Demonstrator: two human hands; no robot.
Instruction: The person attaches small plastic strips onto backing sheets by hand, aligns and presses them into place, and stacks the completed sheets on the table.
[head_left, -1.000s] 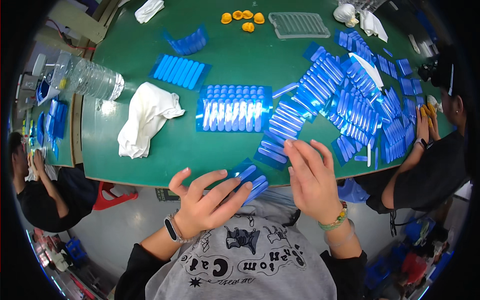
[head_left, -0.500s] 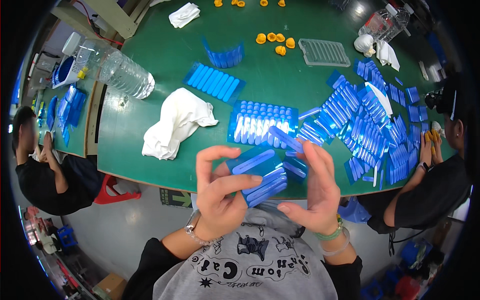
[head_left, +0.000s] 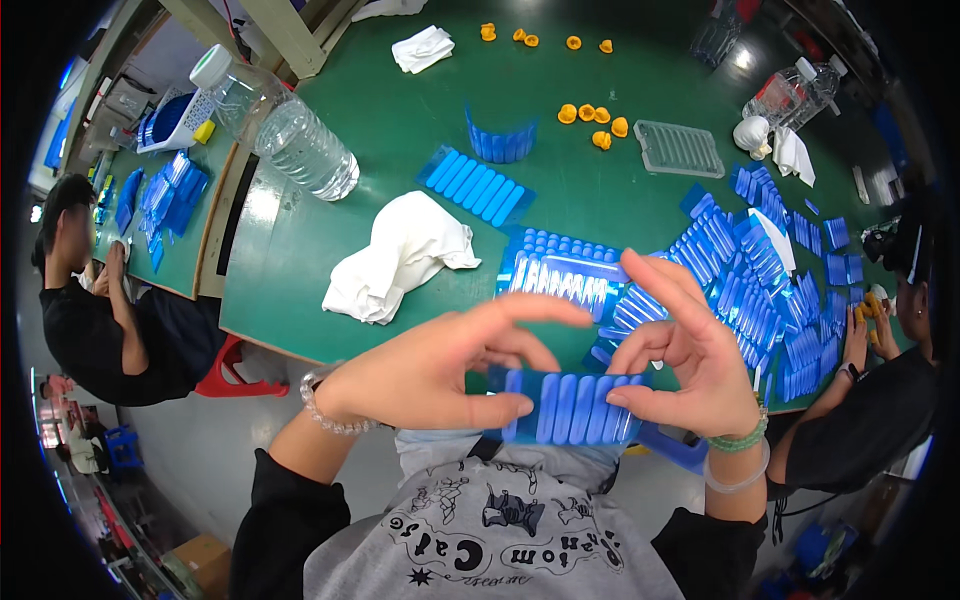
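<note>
A blue film sheet with a row of raised long strips (head_left: 575,410) is held level in front of my chest. My left hand (head_left: 440,365) pinches its left end, thumb on the front and index finger stretched out above. At the other end, my right hand (head_left: 700,365) grips it between thumb and curled fingers, its index finger raised. Just beyond the hands lies a shiny blue stack of such sheets (head_left: 560,280); a loose strip across its top reaches near my right index fingertip, and whether they touch I cannot tell. Part of the stack is hidden by my hands.
A heap of blue strip sheets (head_left: 735,265) covers the table's right side. White cloth (head_left: 395,260), a water bottle (head_left: 300,145), a light-blue strip sheet (head_left: 475,185), yellow finger cots (head_left: 590,113) and a clear ribbed tray (head_left: 680,150) lie around. People sit left and right.
The sheet has turned from slanting to level and come lower, nearer my chest. My right hand, previously holding a single strip at its fingertips, now grips the sheet's right end.
</note>
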